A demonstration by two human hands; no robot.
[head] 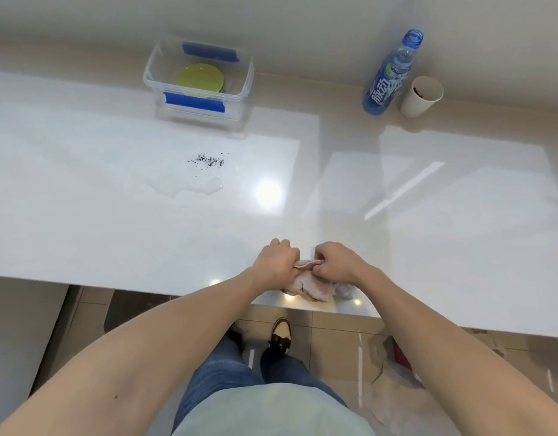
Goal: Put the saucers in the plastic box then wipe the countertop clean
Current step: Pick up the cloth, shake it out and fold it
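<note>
Pinkish cloth (309,286) sits bunched at the near edge of the white countertop (82,215), w/ both hands on it. Left hand (276,262) fingers curled tight, gripping the cloth's left end; right hand (332,262) fingers curled too, pinching a fold at the top. Hands nearly touching.

Beyond the cloth, toward the wall: clear water puddle (184,185), then a scatter of dark crumbs (208,160) just behind it, both unwiped. Nothing btwn cloth and spill. Further back, clear plastic box (197,80) w/ blue clips, lid off, green saucers (200,80) stacked inside. Far right of the box, against the wall: blue drink bottle (392,73), paper cup (421,96) beside it, well apart from the mess.
</note>
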